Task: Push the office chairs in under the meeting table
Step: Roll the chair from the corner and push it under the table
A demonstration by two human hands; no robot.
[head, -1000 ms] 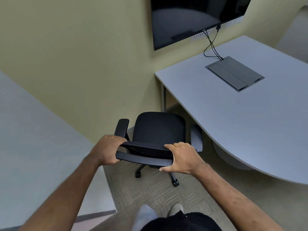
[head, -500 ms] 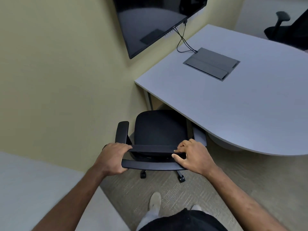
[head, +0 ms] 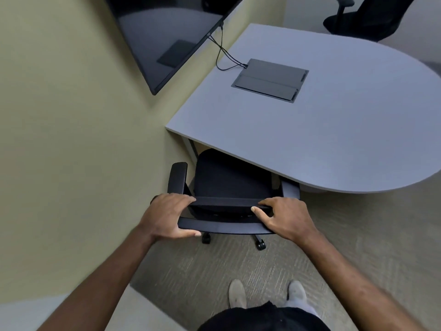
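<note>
Black plastic under both palms. Clenches the left end of the backrest (head: 224, 203) with the left grip (head: 167, 216), thumb hooked beneath the lower bar; holds the right end with the right grip (head: 284, 218), fingers laid over the top rail, thumb stretched along it. Keeps both arms reaching forward, feet planted on the carpet (head: 214, 271) behind.

Moving outward: finds the chair (head: 229, 180) further in than a second ago. Shows the front of the seat now hidden beneath the edge of the desk (head: 310, 139), where a second back it stood wholly clear of that edge. Puts the right armrest (head: 290, 187) just at the desk's curved rim, partly tucked under it, and leaves the left armrest (head: 177, 177) out in the open, near the wall (head: 71, 115). Leaves two casters (head: 260, 244) visible below the backrest, turned on the carpet.

Reads, as a judgement, as a push well under way but not finished: most of the seat and the whole backrest remain outside the desk. Calls for more of the same straight shove, minding the right armrest, which may catch the rim if it stands too high; cannot tell the clearance from above.

Further out, spots a second chair (head: 367, 15) at the far side of the desk, pulled away from it and likely next in line
</note>
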